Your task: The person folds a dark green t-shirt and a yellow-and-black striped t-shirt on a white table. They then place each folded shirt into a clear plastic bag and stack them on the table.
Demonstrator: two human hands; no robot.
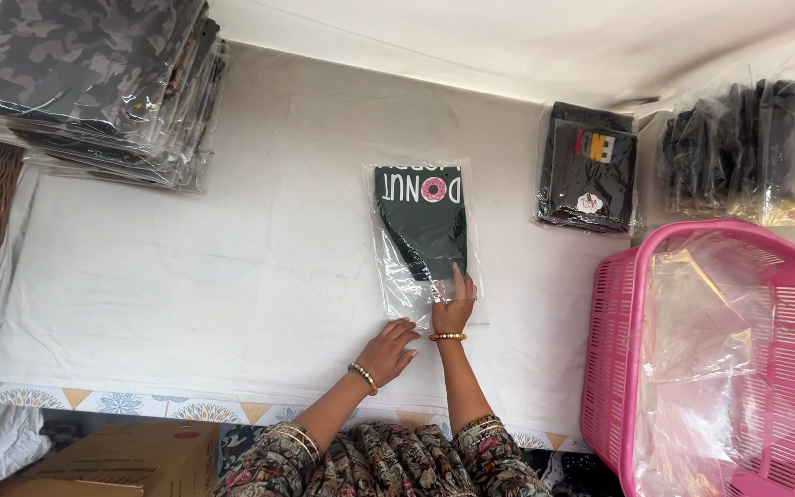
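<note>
A clear plastic bag [425, 244] lies flat on the white sheet [232, 276], with a folded dark green garment [423, 216] inside its far part. My right hand [454, 304] presses flat on the bag's near open end, fingers stretched forward toward the garment. My left hand [386, 350] rests beside it on the sheet at the bag's near left corner, fingers slightly spread and touching the plastic edge. Neither hand grips anything. Both wrists wear bead bracelets and bangles.
A tall stack of bagged camouflage garments [94, 83] sits at the far left. Bagged black garments [589, 166] lie at the far right, with more black bundles [756, 147] beyond. A pink plastic basket [609, 350] holding clear bags stands at right. A cardboard box [131, 460] is near left.
</note>
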